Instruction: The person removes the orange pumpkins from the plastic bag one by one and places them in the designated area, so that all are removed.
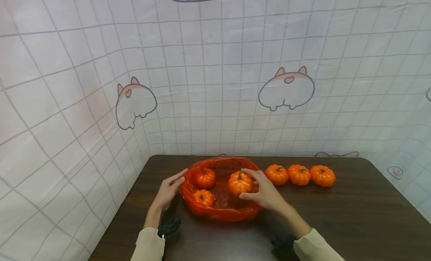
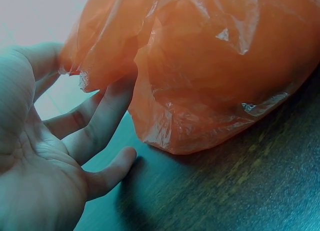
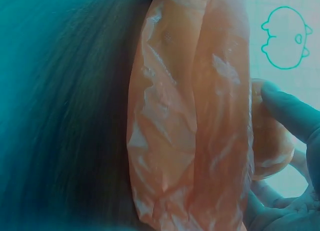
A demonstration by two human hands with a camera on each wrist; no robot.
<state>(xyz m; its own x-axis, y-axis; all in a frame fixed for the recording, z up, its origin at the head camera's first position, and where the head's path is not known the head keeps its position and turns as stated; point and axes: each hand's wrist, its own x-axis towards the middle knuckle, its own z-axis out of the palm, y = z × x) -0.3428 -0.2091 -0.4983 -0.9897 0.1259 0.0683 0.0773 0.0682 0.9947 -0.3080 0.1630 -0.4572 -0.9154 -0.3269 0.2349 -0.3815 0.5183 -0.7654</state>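
Observation:
A red plastic bag (image 1: 222,215) lies on the table with its mouth spread wide. Inside it, on the left, sit two small orange pumpkins, one farther back (image 1: 205,178) and one nearer (image 1: 203,197). My left hand (image 1: 167,190) holds the bag's left rim between thumb and fingers; the left wrist view shows the film (image 2: 200,91) at the fingers. With thumb and fingers spread around its side, my right hand (image 1: 267,190) grips another small pumpkin (image 1: 240,183) at the right part of the opening. In the right wrist view the bag's wall partly hides that pumpkin (image 3: 270,136).
Three more small pumpkins stand in a row right of the bag: one near it (image 1: 277,174), a middle one (image 1: 299,174) and an outer one (image 1: 322,175). The dark wooden table (image 1: 353,216) meets a grid-patterned cloth (image 1: 208,85) behind and at the sides.

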